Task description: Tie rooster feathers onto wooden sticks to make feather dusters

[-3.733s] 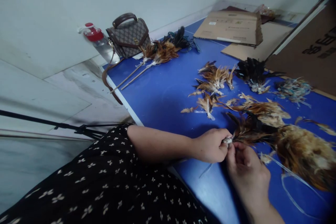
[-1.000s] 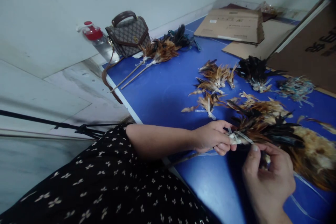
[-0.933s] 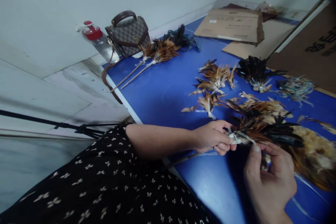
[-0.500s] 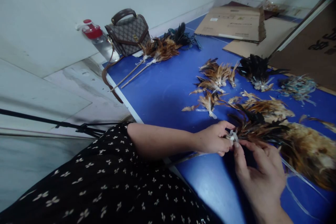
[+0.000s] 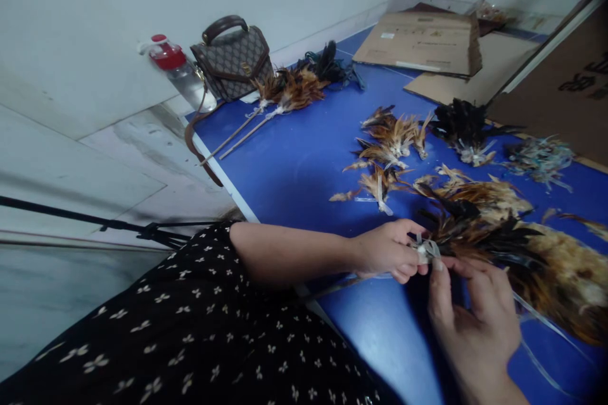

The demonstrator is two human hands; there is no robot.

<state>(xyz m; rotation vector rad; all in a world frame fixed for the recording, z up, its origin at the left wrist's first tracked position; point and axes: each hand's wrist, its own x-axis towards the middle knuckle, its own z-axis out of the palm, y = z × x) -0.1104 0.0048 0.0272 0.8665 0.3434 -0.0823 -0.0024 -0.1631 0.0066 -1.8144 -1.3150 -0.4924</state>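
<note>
My left hand (image 5: 387, 252) is closed around the bound neck of a feather duster, whose brown and black feathers (image 5: 475, 237) fan out to the right. Its thin stick (image 5: 332, 288) runs back under my left forearm. A clear plastic strip (image 5: 431, 249) loops around the white base of the feathers. My right hand (image 5: 479, 313) pinches this strip between thumb and forefinger, just right of the left fingers. Behind the duster lie tan and brown loose feathers (image 5: 570, 266), partly covered by it.
Small tied feather bunches (image 5: 392, 136), a black bunch (image 5: 463, 130) and a bluish bunch (image 5: 541, 158) lie on the blue table (image 5: 285, 168). Farther back are two stick dusters (image 5: 299, 90), a handbag (image 5: 232, 63), a bottle (image 5: 183, 76) and flattened cardboard (image 5: 422, 41).
My right hand has shifted slightly right, and the plastic strip now stands out in a wider loop. The duster's feathers have turned a little; the left hand stays nearly in place.
</note>
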